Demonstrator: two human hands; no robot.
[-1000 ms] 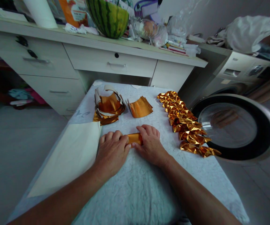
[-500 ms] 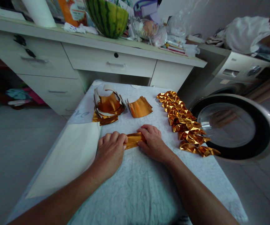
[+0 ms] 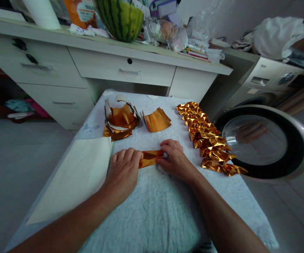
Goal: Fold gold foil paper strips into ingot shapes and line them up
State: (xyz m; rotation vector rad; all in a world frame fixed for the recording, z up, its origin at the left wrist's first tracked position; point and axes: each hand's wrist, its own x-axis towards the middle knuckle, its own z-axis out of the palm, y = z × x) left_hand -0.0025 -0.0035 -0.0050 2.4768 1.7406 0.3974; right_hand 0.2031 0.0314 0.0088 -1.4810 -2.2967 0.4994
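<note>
A flat folded strip of gold foil paper [image 3: 149, 158] lies crosswise on the cloth-covered table [image 3: 146, 203]. My left hand [image 3: 124, 168] presses on its left end, fingers curled together. At the right end, my right hand [image 3: 174, 158] pinches the strip between thumb and fingers. Behind the hands lie a small stack of curved gold sheets [image 3: 157, 120] and, to its left, a larger curled bundle of gold and white paper [image 3: 121, 117]. Folded gold pieces [image 3: 207, 135] overlap in rows along the table's right side.
White paper [image 3: 75, 179] covers the table's left part. Behind the table runs a counter [image 3: 94, 44] with drawers, bearing a cut watermelon [image 3: 120, 21] and plastic bags. The open round door [image 3: 262, 140] of a washing machine [image 3: 267, 75] stands beside the right edge.
My right hand has shifted slightly right and its fingers have lifted a little at the strip's end. The strip now shows creases there. My left hand stays almost in place.
</note>
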